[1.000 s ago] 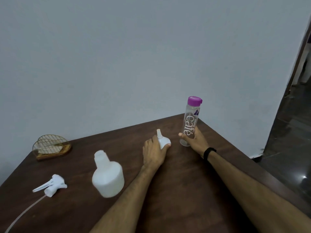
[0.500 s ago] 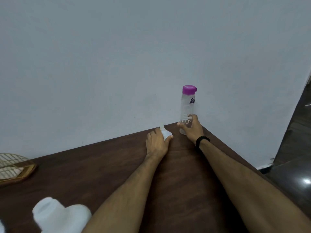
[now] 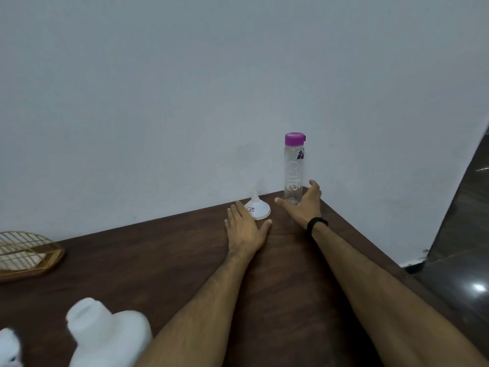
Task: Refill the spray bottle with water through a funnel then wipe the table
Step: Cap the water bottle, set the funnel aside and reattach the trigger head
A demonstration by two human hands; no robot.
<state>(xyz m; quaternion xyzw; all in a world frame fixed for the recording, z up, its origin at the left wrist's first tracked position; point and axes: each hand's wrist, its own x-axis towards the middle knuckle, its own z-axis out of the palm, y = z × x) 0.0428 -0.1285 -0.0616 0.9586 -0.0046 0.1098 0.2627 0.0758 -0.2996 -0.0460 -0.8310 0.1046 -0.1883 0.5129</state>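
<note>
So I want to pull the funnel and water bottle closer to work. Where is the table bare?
Free: the dark wood between the wire rack and the left hand, and between both forearms. Crowded: the far corner, with funnel, water bottle and right hand, and the near left by the spray bottle.

Single head-worn view looks forward and down across the table [image 3: 158,260] toward the wall [image 3: 158,102]

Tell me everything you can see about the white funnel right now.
The funnel is small, white and plastic-looking. It rests upside down on the dark wooden table, wide mouth down and narrow spout pointing up, close to the wall. A small label with red markings sits on its cone. The left hand lies open just in front of it, fingertips at its rim; contact is unclear. The clear water bottle stands to its right.
</note>
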